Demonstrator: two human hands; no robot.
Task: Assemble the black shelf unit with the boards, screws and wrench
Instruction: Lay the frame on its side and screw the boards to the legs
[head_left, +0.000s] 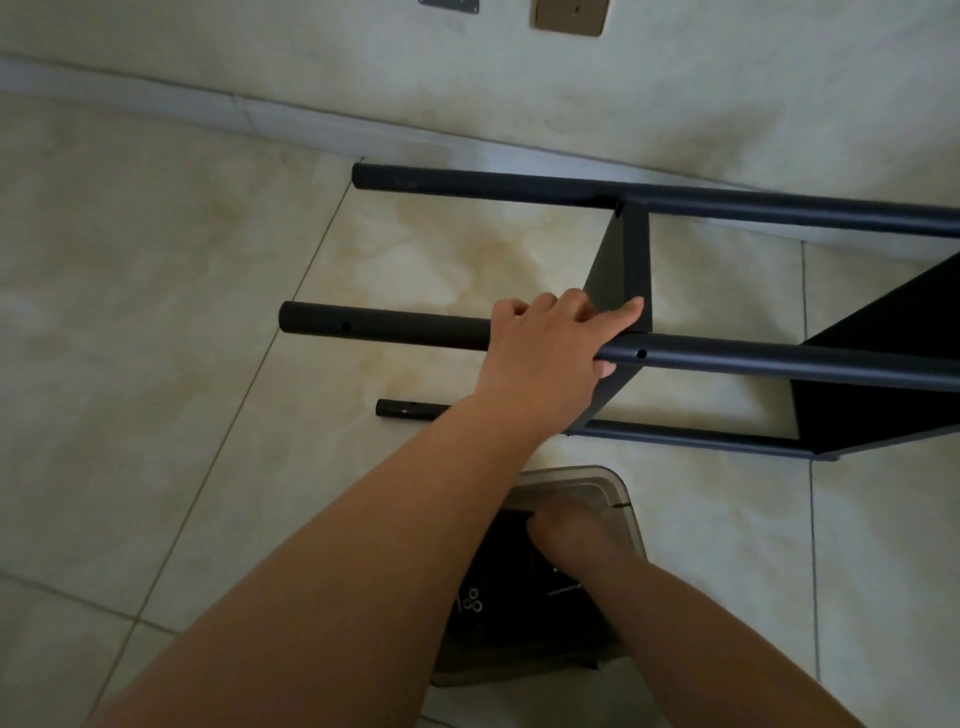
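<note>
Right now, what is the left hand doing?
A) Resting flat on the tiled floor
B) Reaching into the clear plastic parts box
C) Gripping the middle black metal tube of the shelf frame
C: the left hand wraps the middle black metal tube, thumb underneath.

right hand (574, 535) fingertips hidden in the box (618, 486); shelf unit (779, 358) cut off right.

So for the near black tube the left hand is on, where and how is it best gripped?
Grip the near black tube on its bare round shaft just beside the shelf board, coming from above, as the left hand does now. The tube lies raised and horizontal, so fingers can wrap over the top with the thumb beneath. Probably keep clear of the screw hole.
</note>
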